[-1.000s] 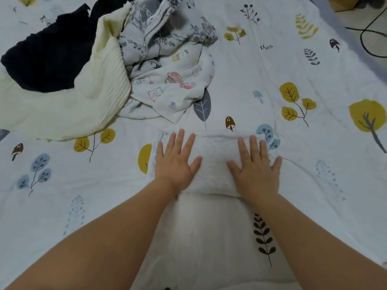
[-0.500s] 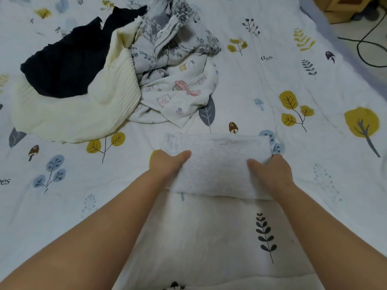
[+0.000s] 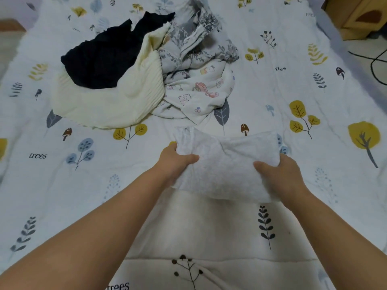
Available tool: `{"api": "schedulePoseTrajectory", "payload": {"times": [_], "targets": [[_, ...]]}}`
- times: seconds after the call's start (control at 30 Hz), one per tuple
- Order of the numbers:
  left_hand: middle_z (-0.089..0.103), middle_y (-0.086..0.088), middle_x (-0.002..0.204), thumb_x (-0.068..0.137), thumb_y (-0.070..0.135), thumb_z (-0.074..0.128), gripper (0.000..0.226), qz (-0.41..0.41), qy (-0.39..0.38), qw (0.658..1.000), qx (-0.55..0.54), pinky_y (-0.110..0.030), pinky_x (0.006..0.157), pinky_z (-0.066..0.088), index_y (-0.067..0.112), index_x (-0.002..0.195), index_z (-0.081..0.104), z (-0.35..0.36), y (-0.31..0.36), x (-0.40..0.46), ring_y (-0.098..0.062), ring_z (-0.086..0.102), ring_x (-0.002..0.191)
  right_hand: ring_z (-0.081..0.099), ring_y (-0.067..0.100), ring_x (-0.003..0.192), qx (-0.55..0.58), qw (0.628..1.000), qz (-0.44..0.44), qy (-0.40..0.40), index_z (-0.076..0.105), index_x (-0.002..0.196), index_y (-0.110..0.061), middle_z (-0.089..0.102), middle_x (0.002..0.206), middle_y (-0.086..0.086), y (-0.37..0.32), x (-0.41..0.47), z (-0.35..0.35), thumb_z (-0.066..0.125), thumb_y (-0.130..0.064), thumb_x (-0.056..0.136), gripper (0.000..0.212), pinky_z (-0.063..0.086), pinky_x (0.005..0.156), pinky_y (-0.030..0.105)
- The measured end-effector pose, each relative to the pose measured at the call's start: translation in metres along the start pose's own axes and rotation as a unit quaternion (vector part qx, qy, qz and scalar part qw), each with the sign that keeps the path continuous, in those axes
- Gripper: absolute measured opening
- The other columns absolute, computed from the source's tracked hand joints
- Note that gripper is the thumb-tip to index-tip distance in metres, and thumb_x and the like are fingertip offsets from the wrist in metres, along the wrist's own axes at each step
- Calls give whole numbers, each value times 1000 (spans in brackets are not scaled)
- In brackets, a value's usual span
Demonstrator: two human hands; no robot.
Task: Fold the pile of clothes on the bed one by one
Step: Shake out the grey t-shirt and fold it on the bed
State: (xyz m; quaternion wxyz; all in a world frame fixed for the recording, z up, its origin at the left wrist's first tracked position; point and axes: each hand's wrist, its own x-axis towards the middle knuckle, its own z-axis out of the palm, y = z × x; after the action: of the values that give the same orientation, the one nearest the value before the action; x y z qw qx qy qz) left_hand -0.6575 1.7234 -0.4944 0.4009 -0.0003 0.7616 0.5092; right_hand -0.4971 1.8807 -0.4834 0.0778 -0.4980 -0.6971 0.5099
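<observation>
A folded white fluffy garment (image 3: 226,164) is raised a little off the bed in front of me. My left hand (image 3: 174,162) grips its left end, thumb on top and fingers underneath. My right hand (image 3: 280,176) grips its right end the same way. Farther back lies the pile of unfolded clothes: a black garment (image 3: 109,57), a cream ribbed knit (image 3: 111,101), a grey floral piece (image 3: 194,40) and a white cartoon-print piece (image 3: 201,95).
The bed is covered by a white sheet (image 3: 314,91) printed with leaves, trees and mushrooms. A cardboard box (image 3: 360,15) and a black cable (image 3: 377,65) are on the floor beyond the bed's right edge.
Both hands went from pressing flat on the folded white garment to curling round its ends, and the garment has come up off the bed. The view has tilted up toward the pile.
</observation>
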Motion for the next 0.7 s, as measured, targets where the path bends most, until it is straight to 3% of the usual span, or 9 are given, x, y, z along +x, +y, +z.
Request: {"api": "schedulePoseTrajectory", "payload": {"times": [0.1, 0.3, 0.37, 0.43, 0.53, 0.63, 0.7], "targets": [[63, -1, 104, 78, 17, 72, 40, -6, 6, 1000, -28, -26, 58, 48, 15, 114, 54, -19, 3, -25, -13, 61, 82, 52, 20, 85, 3, 1000, -21, -12, 52, 99, -21, 53, 81, -8, -15, -17, 0, 62, -19, 86, 17, 42, 74, 31], [64, 2, 94, 81, 15, 70, 33, -29, 58, 992, -107, -27, 56, 50, 17, 110, 54, -75, -2, -81, -14, 62, 78, 53, 22, 89, -27, 994, -75, -77, 55, 106, -16, 56, 98, 2, -60, -54, 23, 62, -20, 86, 21, 43, 73, 30], [64, 3, 91, 82, 15, 69, 25, -29, 78, 988, -132, -24, 50, 49, 18, 103, 56, -99, -7, -99, -13, 63, 75, 54, 21, 85, -37, 989, -93, -106, 52, 97, -17, 56, 94, 1, -78, -66, 38, 61, -19, 87, 14, 43, 73, 31], [65, 2, 90, 82, 14, 68, 20, -31, 102, 982, -158, -22, 47, 48, 20, 97, 56, -122, -13, -114, -12, 63, 73, 52, 13, 72, -48, 984, -111, -133, 52, 83, -19, 55, 81, -5, -95, -78, 54, 60, -17, 87, 9, 43, 61, 27], [66, 0, 89, 82, 12, 68, 19, -34, 143, 971, -190, -21, 46, 49, 18, 96, 57, -160, -24, -135, -12, 64, 72, 48, 4, 65, -59, 974, -144, -165, 50, 71, -23, 52, 72, -9, -120, -99, 86, 60, -13, 86, 21, 39, 57, 21], [67, -1, 90, 82, 12, 69, 21, -38, 181, 958, -219, -23, 48, 50, 15, 100, 58, -204, -36, -153, -14, 65, 73, 49, 6, 67, -78, 964, -166, -195, 53, 79, -20, 52, 75, -8, -145, -122, 126, 61, -16, 85, 12, 39, 57, 23], [67, 0, 91, 81, 13, 69, 20, -35, 205, 949, -236, -23, 49, 50, 17, 97, 58, -235, -46, -164, -14, 65, 74, 52, 16, 75, -98, 956, -176, -214, 54, 88, -19, 52, 78, -8, -160, -137, 156, 62, -18, 85, 8, 43, 66, 30]]}}
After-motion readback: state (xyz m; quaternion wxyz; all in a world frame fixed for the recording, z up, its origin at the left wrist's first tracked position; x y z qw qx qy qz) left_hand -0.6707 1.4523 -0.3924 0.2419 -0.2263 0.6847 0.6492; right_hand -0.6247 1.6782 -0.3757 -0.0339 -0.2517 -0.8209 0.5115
